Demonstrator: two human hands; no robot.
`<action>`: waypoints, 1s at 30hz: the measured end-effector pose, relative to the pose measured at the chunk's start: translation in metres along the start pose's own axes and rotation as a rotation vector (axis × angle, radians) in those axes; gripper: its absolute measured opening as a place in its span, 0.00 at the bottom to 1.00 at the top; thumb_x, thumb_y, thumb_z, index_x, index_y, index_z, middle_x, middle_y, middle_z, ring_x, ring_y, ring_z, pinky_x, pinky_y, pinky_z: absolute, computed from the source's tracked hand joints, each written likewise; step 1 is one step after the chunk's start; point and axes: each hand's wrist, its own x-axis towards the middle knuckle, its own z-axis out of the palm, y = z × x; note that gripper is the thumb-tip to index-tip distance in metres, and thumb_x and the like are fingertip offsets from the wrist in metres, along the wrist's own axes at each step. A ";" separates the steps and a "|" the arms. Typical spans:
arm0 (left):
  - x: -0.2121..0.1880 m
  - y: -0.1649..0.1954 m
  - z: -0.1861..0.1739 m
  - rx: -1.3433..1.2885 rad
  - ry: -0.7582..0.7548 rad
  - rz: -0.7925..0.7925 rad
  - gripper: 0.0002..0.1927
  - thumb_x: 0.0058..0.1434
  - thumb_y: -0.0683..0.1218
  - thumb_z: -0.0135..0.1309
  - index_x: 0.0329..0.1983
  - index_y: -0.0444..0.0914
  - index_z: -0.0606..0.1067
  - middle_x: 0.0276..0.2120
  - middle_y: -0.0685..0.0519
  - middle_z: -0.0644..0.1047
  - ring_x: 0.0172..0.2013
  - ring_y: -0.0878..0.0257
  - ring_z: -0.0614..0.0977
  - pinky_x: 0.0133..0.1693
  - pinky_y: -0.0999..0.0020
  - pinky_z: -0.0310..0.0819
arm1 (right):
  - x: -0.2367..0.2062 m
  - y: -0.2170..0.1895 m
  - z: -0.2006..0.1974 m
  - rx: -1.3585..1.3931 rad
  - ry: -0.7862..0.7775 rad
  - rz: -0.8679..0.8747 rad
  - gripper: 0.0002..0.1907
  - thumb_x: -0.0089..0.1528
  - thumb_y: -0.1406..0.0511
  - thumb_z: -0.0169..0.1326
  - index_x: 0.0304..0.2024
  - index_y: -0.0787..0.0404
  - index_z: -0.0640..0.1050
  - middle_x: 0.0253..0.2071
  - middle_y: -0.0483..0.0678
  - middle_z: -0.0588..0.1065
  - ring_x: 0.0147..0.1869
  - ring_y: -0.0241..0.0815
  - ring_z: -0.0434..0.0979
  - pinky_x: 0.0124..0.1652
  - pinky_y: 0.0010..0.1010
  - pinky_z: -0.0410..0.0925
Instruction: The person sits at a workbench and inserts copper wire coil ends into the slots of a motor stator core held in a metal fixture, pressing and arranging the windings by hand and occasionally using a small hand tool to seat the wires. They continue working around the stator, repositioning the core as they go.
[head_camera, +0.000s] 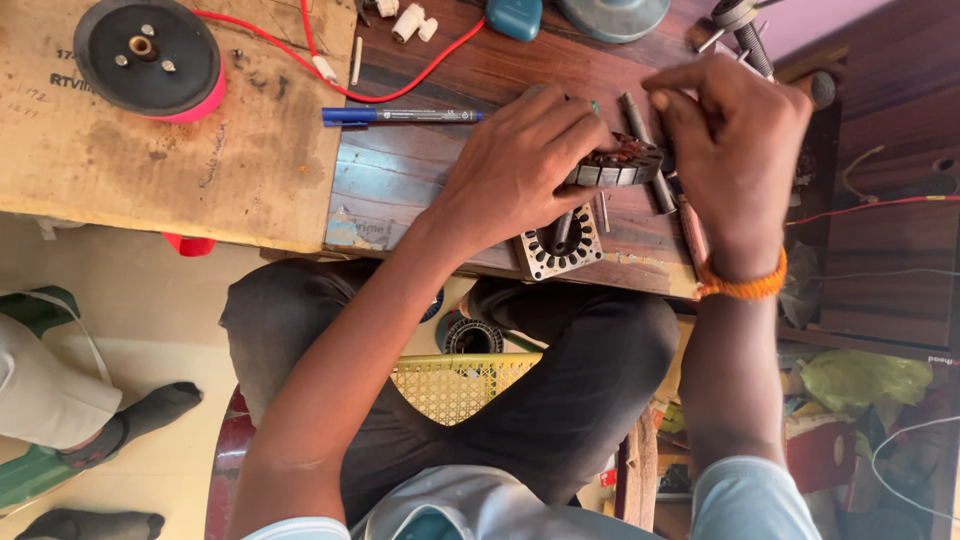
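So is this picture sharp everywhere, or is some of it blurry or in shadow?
Head view: soft, even daylight with no harsh glare. The left hand and right hand on the motor stator look fairly sharp, as does the blue marker. The right edge is dim, and the bottom corners curve slightly.

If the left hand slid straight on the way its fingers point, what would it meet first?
The left hand points toward the round motor stator and already touches it, with the right hand on its far side. So it would press into the stator first; depth beyond that is unclear.

Light blue short sleeves, dark grey trousers, orange beaded bracelet on the right wrist.
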 end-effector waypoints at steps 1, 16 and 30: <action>0.000 0.001 -0.002 -0.003 -0.011 -0.011 0.25 0.56 0.57 0.71 0.48 0.41 0.74 0.43 0.54 0.75 0.48 0.54 0.77 0.50 0.57 0.76 | 0.004 0.006 0.004 0.025 -0.011 -0.012 0.06 0.65 0.81 0.59 0.42 0.71 0.82 0.29 0.48 0.74 0.30 0.28 0.67 0.30 0.23 0.59; 0.037 -0.012 0.006 -0.356 -0.143 -0.451 0.10 0.56 0.49 0.60 0.41 0.46 0.84 0.32 0.53 0.85 0.37 0.54 0.86 0.41 0.57 0.78 | 0.008 -0.015 0.006 -0.010 0.007 0.212 0.03 0.65 0.75 0.66 0.39 0.68 0.83 0.20 0.43 0.64 0.24 0.26 0.58 0.27 0.24 0.52; 0.036 -0.025 -0.018 -0.432 -0.186 -0.172 0.08 0.55 0.41 0.61 0.38 0.37 0.83 0.30 0.47 0.83 0.34 0.53 0.85 0.37 0.60 0.76 | -0.050 -0.062 0.017 -0.007 0.048 0.318 0.05 0.65 0.73 0.68 0.41 0.65 0.83 0.23 0.41 0.67 0.26 0.26 0.58 0.28 0.23 0.52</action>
